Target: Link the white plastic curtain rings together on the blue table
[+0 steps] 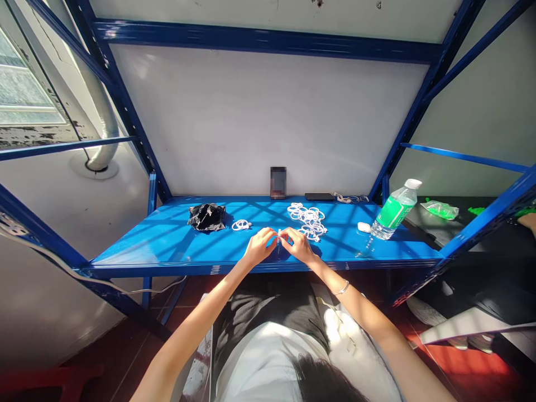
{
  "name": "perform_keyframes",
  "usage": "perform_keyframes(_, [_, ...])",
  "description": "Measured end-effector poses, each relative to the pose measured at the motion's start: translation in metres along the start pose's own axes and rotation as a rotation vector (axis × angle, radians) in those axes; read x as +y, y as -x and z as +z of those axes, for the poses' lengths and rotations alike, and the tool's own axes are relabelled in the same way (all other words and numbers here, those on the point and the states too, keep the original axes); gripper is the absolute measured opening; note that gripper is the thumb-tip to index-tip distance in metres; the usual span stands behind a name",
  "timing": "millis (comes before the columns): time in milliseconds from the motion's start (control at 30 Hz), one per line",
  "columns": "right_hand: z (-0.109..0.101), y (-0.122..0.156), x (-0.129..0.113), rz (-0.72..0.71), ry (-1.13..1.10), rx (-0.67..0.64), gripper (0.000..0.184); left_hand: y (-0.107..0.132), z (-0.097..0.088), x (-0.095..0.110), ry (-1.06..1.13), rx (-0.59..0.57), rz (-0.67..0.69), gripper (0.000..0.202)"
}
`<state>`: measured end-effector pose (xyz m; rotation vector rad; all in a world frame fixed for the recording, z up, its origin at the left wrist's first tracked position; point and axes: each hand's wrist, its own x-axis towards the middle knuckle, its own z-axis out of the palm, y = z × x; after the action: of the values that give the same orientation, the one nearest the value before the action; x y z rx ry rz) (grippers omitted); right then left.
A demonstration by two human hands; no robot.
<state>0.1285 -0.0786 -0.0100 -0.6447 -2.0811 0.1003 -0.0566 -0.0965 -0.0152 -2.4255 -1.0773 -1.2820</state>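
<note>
My left hand (260, 245) and my right hand (296, 244) meet above the front edge of the blue shelf (142, 245). Both are closed, with fingertips pinching a small white piece (279, 233) between them; it is too small to name. Just beyond my right hand lies a pile of white loop-shaped pieces (307, 218), spread loosely. To the left of my left hand rests a smaller cluster of white loops (242, 225). A crumpled black plastic bag (206, 216) sits farther left.
A water bottle with a green label (396, 209) stands at the right, beside a small white object (364, 227). Along the back are an upright dark phone-like object (278, 183), a flat black device (319, 196) and a cable (352, 199). Blue metal posts (412, 120) frame both sides.
</note>
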Motion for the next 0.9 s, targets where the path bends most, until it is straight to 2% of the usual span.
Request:
perform_keyframes(333, [0.0009,0.0006,0.0012,-0.010,0.009,-0.001,0.016,-0.0005,0.0006,-0.0001,0.020,0.031,0.015,0.014])
perform_keyframes(900, [0.0009,0.0010,0.0002,-0.026,0.054,0.023,0.017,-0.0009,-0.0001,0.0015,0.031,0.017,-0.014,0.017])
